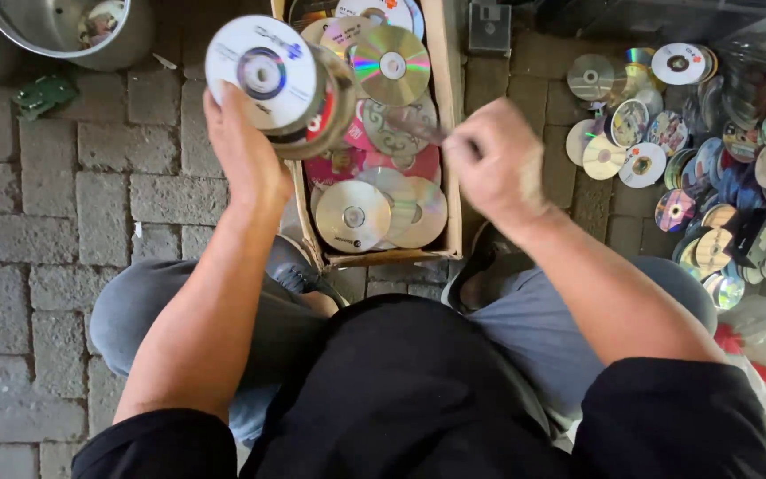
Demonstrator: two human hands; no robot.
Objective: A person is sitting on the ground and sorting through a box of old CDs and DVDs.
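My left hand (243,146) grips a thick stack of discs (278,84), held up with a white-faced disc on top. My right hand (496,160) is blurred by motion over the right side of a cardboard box (450,133); a thin blurred streak, perhaps a disc seen edge-on, sticks out from its fingers toward the left. The box holds many loose discs (374,200), silver, pink and rainbow-shiny. I sit over it with my knees on either side.
A large heap of loose discs (711,151) covers the brick paving to the right. A metal pot (73,31) stands at the top left, with a green circuit board (43,94) beside it. A white plastic bag (764,341) lies by my right knee.
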